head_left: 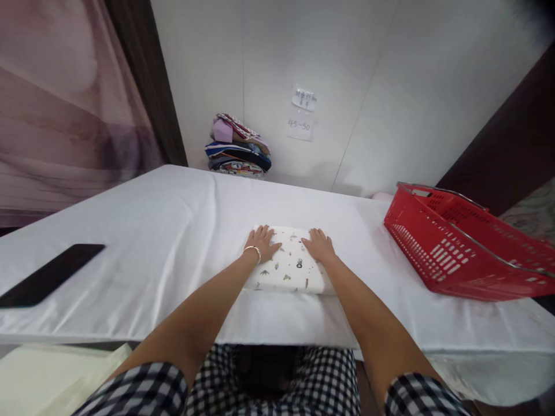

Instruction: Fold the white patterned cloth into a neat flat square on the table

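Both hands are lying flat on a small folded white cloth with tiny printed figures [289,261], in the middle of the table covered with white sheet [165,231]. The left hand [261,241], wearing a thin bracelet, is pressing its 10 o'clock corner; the right hand [319,244] is pressing its 2 o'clock corner. A red plastic basket [459,245] is standing at 3 o'clock, a black flat phone [47,274] at 9 o'clock, and a pile of folded colourful clothes [237,147] at 12 o'clock by the wall.

Wall notes' [303,99] writing mostly illegible

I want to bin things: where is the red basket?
In the head view, the red basket sits on the table's right side, right of the folded cloth.
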{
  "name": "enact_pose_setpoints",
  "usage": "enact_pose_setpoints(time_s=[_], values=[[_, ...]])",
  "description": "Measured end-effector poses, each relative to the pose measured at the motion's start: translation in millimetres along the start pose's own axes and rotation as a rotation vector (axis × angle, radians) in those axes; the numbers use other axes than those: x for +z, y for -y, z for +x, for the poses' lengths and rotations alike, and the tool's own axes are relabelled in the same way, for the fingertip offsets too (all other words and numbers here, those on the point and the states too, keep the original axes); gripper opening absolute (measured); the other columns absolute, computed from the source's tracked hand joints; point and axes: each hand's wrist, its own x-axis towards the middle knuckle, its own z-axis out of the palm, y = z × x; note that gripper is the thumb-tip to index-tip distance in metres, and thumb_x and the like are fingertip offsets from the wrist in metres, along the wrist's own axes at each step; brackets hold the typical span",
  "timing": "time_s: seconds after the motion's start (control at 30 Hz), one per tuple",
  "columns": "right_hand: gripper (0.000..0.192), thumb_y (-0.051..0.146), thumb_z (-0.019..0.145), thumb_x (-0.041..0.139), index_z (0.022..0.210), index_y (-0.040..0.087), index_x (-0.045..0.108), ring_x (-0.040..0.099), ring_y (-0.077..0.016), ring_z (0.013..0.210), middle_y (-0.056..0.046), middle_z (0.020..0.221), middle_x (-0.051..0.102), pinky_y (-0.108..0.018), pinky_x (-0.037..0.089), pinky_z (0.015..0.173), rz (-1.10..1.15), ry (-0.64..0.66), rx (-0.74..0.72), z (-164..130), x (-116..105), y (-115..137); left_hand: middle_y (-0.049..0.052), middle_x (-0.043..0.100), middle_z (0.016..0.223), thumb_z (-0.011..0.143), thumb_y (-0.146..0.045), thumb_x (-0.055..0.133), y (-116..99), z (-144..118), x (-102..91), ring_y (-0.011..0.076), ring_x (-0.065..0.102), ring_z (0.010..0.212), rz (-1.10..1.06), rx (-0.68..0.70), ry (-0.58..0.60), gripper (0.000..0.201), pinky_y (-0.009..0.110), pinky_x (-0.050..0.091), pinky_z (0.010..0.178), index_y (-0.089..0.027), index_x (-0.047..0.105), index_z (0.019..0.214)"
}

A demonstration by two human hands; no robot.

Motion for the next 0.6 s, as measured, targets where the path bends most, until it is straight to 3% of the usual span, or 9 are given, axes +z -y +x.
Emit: enact_pose_setpoints(time_s=[0.3, 0.43, 0.6], values=[[0.069, 0.058, 0.089, 0.015, 0.144, 0.017, 0.015, 0.004, -0.0194, 0.139, -0.004, 0.151, 0.013, -0.045, 0.013, 0.108, -0.034, 0.045, 0.035, -2, -3, 4, 0.007, 0.013, 0.152, 0.083, -0.062, 0.020, -3, 0, -4.1, 0.0240, 0.007, 0.139, 0.025, -0.022, 0.022, 0.075, 0.044, 0.010, 0.111, -0.016, 0.022, 0.142], [0.068, 0.058, 0.089, 0.013, 0.144, 0.018, 0.014, 0.004, -0.0192, 0.139, -0.004, 0.151, 0.013, -0.045, 0.013, 0.108, -0.054, 0.033, 0.042, -1, -1, 4, 0.008, 0.017, 0.151, 0.083, -0.065, 0.020, -8, 9, -11.6, 0.0266, 0.010, 0.138, 0.019, -0.019, 0.033, 0.075, 0.049, 0.011, 0.110, -0.018, 0.025, 0.141], [0.068, 0.058, 0.089, 0.014, 0.144, 0.018, 0.015, 0.004, -0.0183, 0.139, -0.004, 0.151, 0.013, -0.044, 0.012, 0.109, -0.056, 0.038, 0.052, -1, 0, 5, 0.006, 0.016, 0.151, 0.084, -0.062, 0.016, -8, 20, -9.6, 0.0240, 0.008, 0.139, 0.027, 0.010, 0.018, 0.075, 0.046, 0.005, 0.112, -0.017, 0.022, 0.143]])
